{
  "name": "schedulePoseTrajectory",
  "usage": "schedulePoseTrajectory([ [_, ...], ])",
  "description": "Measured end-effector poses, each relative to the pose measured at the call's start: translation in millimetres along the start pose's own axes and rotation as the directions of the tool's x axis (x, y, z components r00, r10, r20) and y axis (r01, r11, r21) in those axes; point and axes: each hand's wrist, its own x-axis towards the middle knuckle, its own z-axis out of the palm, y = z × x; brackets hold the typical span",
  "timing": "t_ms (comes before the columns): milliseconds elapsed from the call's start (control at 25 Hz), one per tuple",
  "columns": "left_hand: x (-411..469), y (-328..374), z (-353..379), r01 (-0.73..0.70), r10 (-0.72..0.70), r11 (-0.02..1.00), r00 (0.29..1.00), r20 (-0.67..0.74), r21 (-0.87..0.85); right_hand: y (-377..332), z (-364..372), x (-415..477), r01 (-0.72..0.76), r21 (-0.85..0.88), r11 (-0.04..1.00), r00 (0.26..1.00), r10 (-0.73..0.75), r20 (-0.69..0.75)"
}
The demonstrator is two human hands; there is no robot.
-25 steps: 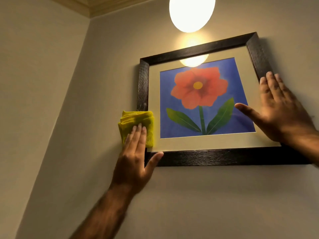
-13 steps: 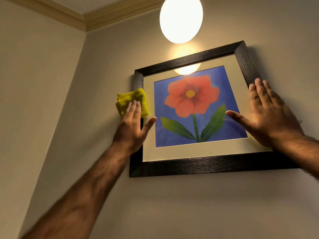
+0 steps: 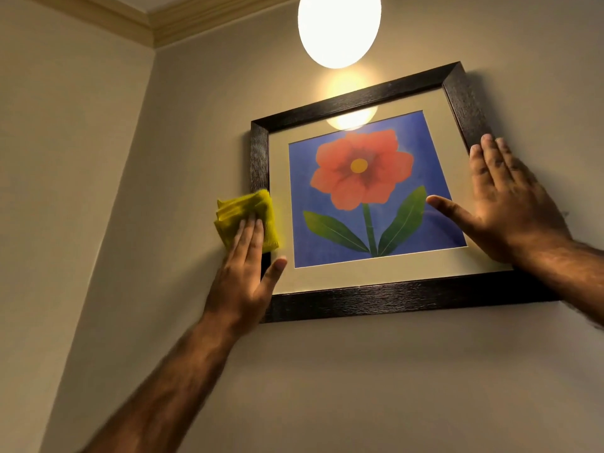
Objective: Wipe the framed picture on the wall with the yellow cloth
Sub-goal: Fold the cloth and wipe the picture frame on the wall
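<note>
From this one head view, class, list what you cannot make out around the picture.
- Left side of the frame: the stretch under the yellow cloth and left hand is covered.
- Lower right corner of the frame: hidden behind the right hand and forearm.
- Lamp: top cut off by the image edge.
- Glass: lamp glare washes out the mat's top.

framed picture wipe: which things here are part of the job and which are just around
Part of the job:
framed picture
yellow cloth, pressed flat on the frame's left side by the left hand
right hand, flat on the frame's right side

Just around:
lamp
wall
</note>
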Motion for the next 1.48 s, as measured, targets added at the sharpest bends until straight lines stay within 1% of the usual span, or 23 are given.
schedulePoseTrajectory([
  [120,-64,1,3,-0.026,0.026,1.000,0.999,0.020,0.004,0,0,0,0.000,0.003,1.000,1.000,0.000,-0.004],
  [200,-91,4,4,-0.023,0.022,0.999,0.999,0.046,0.022,1,0,-1,0.001,-0.006,1.000,1.000,-0.001,-0.003],
  [280,-96,5,2,-0.021,0.017,0.998,0.998,0.059,0.053,0,-1,0,0.002,-0.005,1.000,1.000,-0.002,0.002],
  [360,-84,6,-2,-0.030,0.026,0.997,0.997,0.066,0.073,-1,-1,0,0.006,-0.003,1.000,1.000,-0.006,0.008],
  [440,-49,4,-5,-0.010,0.007,0.999,0.998,0.063,0.049,-1,-2,-1,0.004,0.004,1.000,1.000,-0.004,-0.002],
  [560,41,-1,-15,0.063,-0.065,0.998,0.996,0.065,0.020,-2,-3,-3,0.006,0.003,1.000,1.000,-0.006,-0.005],
  [680,136,-10,-32,0.108,-0.116,0.992,0.981,0.157,0.060,0,-1,-1,0.003,-0.008,1.000,1.000,-0.003,-0.019],
  [760,168,-15,-40,0.111,-0.130,0.989,0.970,0.205,0.102,0,0,0,0.008,-0.007,1.000,1.000,-0.008,-0.020],
  [800,173,-16,-39,0.105,-0.125,0.989,0.971,0.205,0.106,1,1,0,0.006,-0.006,1.000,1.000,-0.006,-0.021],
  [880,165,-14,-31,0.103,-0.114,0.992,0.981,0.157,0.072,3,2,1,0.008,-0.009,1.000,1.000,-0.008,-0.025],
  [1000,122,-5,-20,0.098,-0.100,0.995,0.991,0.093,0.028,2,3,2,0.011,-0.012,1.000,1.000,-0.011,-0.025],
  [1160,29,-5,-9,0.037,-0.043,0.998,0.990,0.131,0.053,1,1,1,0.000,-0.009,1.000,1.000,-0.001,-0.027],
  [1280,-29,-3,-4,0.019,-0.034,0.996,0.984,0.173,0.088,-1,-1,-1,-0.002,-0.013,1.000,1.000,0.002,-0.008],
  [1400,-39,8,-14,0.048,-0.064,0.995,0.981,0.185,0.089,-3,-2,-1,0.000,-0.018,1.000,1.000,-0.001,-0.004],
  [1480,-34,17,-26,0.062,-0.073,0.995,0.986,0.151,0.080,-4,-3,-2,-0.002,-0.024,1.000,1.000,0.002,-0.003],
])
